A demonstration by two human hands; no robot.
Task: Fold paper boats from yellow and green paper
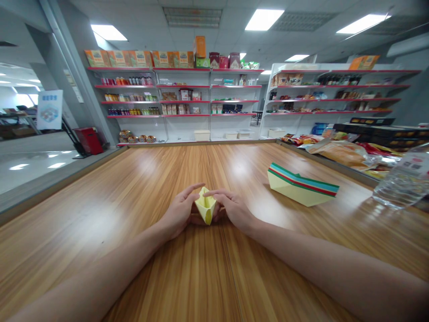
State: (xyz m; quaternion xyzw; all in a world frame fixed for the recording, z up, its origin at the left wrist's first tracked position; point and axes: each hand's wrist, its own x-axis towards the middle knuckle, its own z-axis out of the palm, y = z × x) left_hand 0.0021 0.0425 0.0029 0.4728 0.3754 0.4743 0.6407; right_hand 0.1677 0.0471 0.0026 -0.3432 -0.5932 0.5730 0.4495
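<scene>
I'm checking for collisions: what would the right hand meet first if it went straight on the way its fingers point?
The yellow folded-paper boat, which the right hand seems to touch; the left hand lies just beyond, though exact depth is hard to judge.

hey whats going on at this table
A person's left hand and right hand hold a small pale-yellow folded-paper piece between them, over a brown wooden table. A larger, boat-shaped pale-yellow paper piece with green, blue and red stripes rests off to the right, untouched.
</scene>
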